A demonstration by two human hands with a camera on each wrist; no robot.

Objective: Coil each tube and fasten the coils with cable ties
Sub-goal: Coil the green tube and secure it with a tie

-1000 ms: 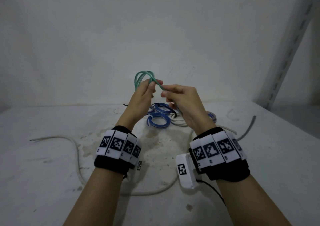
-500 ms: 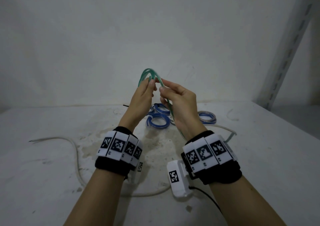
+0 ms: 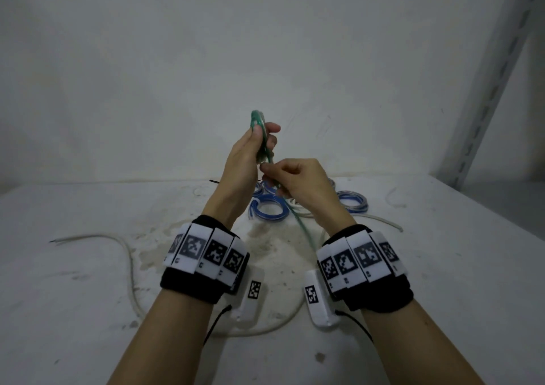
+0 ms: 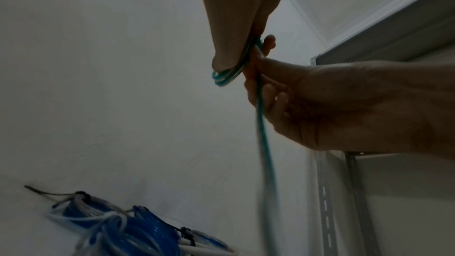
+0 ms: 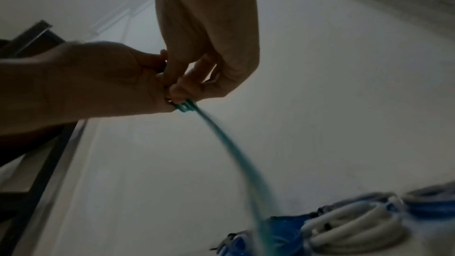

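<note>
My left hand (image 3: 262, 138) is raised above the table and grips a small coil of green tube (image 3: 257, 121), seen edge-on, between thumb and fingers. Just below it my right hand (image 3: 269, 168) pinches the same tube at the bottom of the coil. The loose length of green tube (image 3: 301, 229) runs down between my wrists toward the table. In the left wrist view the coil (image 4: 225, 79) shows as several stacked turns, with the tail (image 4: 264, 143) hanging blurred. In the right wrist view the right hand's fingertips (image 5: 177, 91) press the turns (image 5: 184, 106) against the left palm.
Tied blue coils (image 3: 269, 207) and another (image 3: 352, 200) lie on the white table by the back wall, with a white coil (image 5: 357, 227) among them. A loose white tube (image 3: 129, 266) snakes across the table's left and front. A metal shelf upright (image 3: 495, 60) stands at right.
The right hand has moved from the top of the coil down to its bottom, bringing the tube round. The coil has turned edge-on, and the tail now hangs between my wrists.
</note>
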